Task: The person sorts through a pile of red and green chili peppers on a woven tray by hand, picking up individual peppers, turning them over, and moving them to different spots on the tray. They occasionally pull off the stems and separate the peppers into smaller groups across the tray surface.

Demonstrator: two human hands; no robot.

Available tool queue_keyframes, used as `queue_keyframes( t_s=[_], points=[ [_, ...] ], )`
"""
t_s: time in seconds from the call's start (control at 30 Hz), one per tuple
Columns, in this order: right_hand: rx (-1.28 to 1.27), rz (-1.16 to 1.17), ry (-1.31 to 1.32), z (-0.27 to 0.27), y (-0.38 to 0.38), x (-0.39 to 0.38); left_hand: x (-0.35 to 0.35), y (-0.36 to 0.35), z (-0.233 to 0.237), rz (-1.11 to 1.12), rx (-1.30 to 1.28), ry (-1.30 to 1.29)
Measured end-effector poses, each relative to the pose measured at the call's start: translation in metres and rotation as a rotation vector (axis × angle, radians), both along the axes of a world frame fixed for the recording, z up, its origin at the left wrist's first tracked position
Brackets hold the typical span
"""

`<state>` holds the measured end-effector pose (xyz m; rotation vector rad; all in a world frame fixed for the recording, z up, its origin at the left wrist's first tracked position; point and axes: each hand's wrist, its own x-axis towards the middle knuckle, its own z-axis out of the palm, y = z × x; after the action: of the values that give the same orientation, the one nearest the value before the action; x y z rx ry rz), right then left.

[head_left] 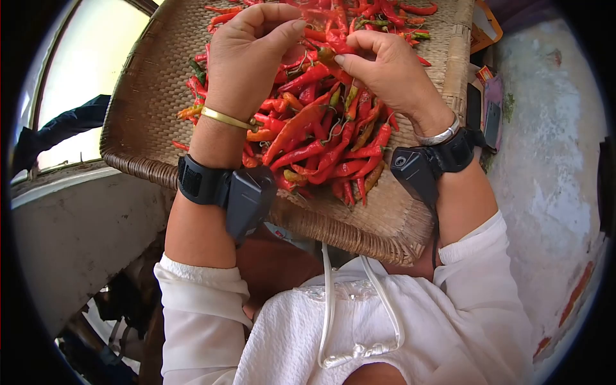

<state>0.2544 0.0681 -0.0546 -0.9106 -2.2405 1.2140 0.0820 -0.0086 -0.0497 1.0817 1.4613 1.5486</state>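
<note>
A large heap of red chili peppers [308, 131], a few of them green or orange, lies in a shallow woven basket [144, 109]. Over the upper part of the heap, my left hand [250, 58] is closed, thumb and forefinger curled towards each other; what is between them is blurred. Facing it, my right hand [394, 70] pinches with thumb and forefinger at a red chili pepper [338, 43]. The hands are a short distance apart, both above the peppers.
The basket's thick rim [359, 240] is close to my body. At left are a bright window [90, 58] and dark cloth [61, 131]. A worn wall [545, 147] and a few small boxes [484, 29] are on the right. Black devices [250, 199] are strapped to both wrists.
</note>
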Motion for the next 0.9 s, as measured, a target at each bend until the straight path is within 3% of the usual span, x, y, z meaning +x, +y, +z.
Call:
queue_keyframes(
  t_s=[0.03, 0.1, 0.17, 0.23, 0.37, 0.43, 0.5, 0.57, 0.63, 0.7, 0.77, 0.9],
  points=[
    [0.014, -0.003, 0.012, 0.002, 0.001, 0.002, -0.002, 0.000, 0.002, -0.004, 0.010, -0.098],
    [-0.199, -0.064, 0.036, 0.005, -0.001, 0.004, -0.006, 0.000, 0.005, -0.010, 0.026, -0.292],
    [-0.200, -0.064, 0.054, 0.012, -0.001, 0.007, -0.007, 0.000, 0.007, -0.004, 0.024, -0.298],
    [-0.291, -0.080, 0.063, 0.029, 0.002, 0.013, -0.011, -0.001, 0.009, -0.123, 0.089, -0.556],
    [-0.442, -0.117, 0.271, 0.039, 0.029, 0.033, -0.022, -0.003, 0.007, -0.308, 0.190, -0.788],
    [-0.488, -0.107, 0.430, 0.037, 0.035, 0.030, -0.016, -0.004, 0.008, -0.287, 0.169, -0.761],
    [-0.498, -0.324, 0.515, 0.036, 0.029, 0.022, -0.011, -0.003, 0.004, -0.288, 0.113, -0.734],
    [-0.325, -0.194, 0.075, 0.028, 0.031, 0.022, -0.006, -0.005, 0.006, -0.292, 0.097, -0.766],
    [-0.255, 0.144, 0.047, 0.014, 0.019, 0.014, -0.003, -0.005, 0.007, -0.302, 0.091, -0.794],
    [-0.312, 0.282, 0.085, 0.015, -0.001, 0.005, -0.001, -0.003, 0.007, -0.305, 0.090, -0.811],
    [-0.332, 0.387, -0.093, 0.030, -0.007, 0.001, 0.000, -0.003, 0.008, -0.305, 0.089, -0.828],
    [-0.507, 0.413, -0.026, 0.013, -0.012, 0.000, 0.000, -0.004, 0.011, -0.274, 0.129, -0.882]
  ],
)
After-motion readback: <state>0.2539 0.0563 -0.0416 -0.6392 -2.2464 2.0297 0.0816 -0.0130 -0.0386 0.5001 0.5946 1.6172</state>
